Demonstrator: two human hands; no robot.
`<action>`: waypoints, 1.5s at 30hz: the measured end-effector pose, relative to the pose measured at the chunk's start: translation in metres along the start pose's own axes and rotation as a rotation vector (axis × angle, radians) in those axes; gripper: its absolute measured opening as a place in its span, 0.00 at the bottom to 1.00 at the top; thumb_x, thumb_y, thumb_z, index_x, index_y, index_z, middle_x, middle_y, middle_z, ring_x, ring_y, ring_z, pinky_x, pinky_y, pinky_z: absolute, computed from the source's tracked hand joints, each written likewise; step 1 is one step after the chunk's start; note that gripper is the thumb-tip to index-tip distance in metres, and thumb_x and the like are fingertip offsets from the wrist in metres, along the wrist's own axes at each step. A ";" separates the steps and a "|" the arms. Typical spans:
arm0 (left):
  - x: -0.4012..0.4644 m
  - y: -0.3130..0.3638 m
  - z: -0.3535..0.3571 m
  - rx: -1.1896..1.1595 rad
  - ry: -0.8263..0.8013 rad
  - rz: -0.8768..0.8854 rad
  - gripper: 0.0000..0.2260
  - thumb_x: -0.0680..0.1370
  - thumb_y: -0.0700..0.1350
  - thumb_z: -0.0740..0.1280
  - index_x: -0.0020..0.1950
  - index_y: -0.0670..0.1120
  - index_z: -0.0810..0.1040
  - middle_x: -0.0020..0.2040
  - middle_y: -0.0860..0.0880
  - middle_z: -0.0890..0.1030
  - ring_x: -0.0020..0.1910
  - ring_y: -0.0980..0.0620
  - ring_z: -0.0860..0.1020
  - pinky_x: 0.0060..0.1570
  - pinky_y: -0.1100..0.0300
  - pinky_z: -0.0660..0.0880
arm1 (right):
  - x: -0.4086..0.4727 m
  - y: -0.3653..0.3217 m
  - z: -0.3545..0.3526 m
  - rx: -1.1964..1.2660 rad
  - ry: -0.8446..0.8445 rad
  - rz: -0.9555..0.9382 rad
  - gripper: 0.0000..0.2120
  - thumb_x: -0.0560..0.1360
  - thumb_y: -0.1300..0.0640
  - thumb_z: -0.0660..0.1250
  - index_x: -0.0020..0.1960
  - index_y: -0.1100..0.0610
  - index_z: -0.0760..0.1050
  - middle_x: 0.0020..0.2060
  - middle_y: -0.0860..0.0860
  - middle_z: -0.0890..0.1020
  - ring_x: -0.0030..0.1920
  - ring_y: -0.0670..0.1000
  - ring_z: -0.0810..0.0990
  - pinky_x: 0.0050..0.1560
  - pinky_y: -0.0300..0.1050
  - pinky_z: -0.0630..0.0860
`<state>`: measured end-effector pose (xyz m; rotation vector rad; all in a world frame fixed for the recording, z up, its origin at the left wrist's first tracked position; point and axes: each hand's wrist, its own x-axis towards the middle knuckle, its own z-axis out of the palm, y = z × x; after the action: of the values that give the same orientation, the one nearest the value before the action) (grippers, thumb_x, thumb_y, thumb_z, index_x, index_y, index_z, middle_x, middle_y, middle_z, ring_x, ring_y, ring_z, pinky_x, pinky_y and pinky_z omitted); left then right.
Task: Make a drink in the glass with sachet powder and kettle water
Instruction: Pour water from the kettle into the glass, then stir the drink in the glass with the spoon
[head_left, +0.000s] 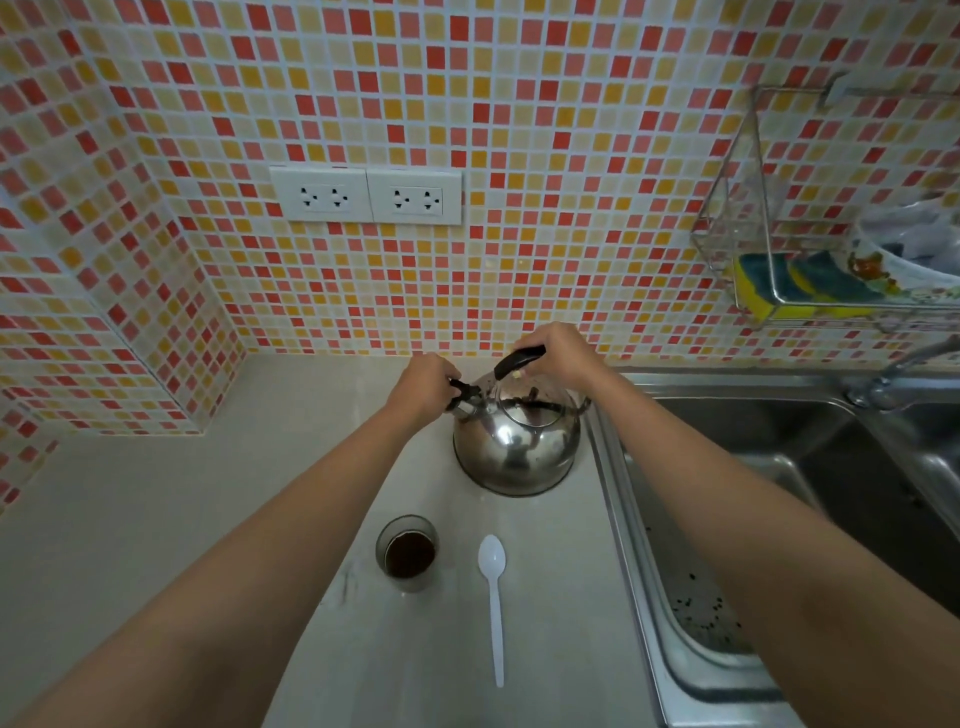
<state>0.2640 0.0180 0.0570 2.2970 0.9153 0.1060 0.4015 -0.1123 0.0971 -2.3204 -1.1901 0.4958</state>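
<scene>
A shiny steel kettle stands on the pale counter near the sink's left rim. My right hand is closed around its black top handle. My left hand grips the black piece at the kettle's spout side. In front of the kettle stands a small clear glass with dark brown powder in its bottom. A white plastic spoon lies flat to the right of the glass, bowl pointing away from me. No sachet is in view.
A steel sink with dark specks on its drainer takes up the right side, with a tap at the back. A wire rack with sponges hangs on the mosaic wall. Two double sockets sit above the counter.
</scene>
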 end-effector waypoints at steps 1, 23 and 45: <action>0.001 0.000 0.001 -0.001 0.001 0.000 0.15 0.77 0.35 0.66 0.64 0.37 0.78 0.57 0.37 0.82 0.53 0.41 0.81 0.51 0.57 0.77 | 0.001 -0.001 -0.001 -0.030 -0.023 -0.002 0.18 0.72 0.69 0.69 0.62 0.60 0.78 0.60 0.58 0.81 0.61 0.56 0.77 0.64 0.44 0.71; -0.084 -0.074 -0.005 -0.435 0.038 0.067 0.16 0.75 0.53 0.70 0.60 0.49 0.82 0.58 0.52 0.83 0.56 0.56 0.80 0.57 0.63 0.72 | -0.063 -0.011 0.034 -0.168 0.433 -0.145 0.15 0.72 0.59 0.70 0.59 0.51 0.79 0.52 0.51 0.82 0.56 0.52 0.76 0.58 0.47 0.72; -0.156 -0.154 0.056 -0.583 -0.151 0.040 0.37 0.55 0.42 0.84 0.62 0.52 0.77 0.58 0.53 0.81 0.60 0.56 0.78 0.57 0.69 0.69 | -0.218 0.001 0.222 0.054 -0.035 0.774 0.10 0.72 0.52 0.66 0.48 0.57 0.77 0.47 0.52 0.83 0.45 0.54 0.83 0.40 0.42 0.75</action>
<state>0.0730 -0.0292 -0.0544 1.7544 0.6535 0.1869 0.1660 -0.2373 -0.0637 -2.6711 -0.2323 0.8086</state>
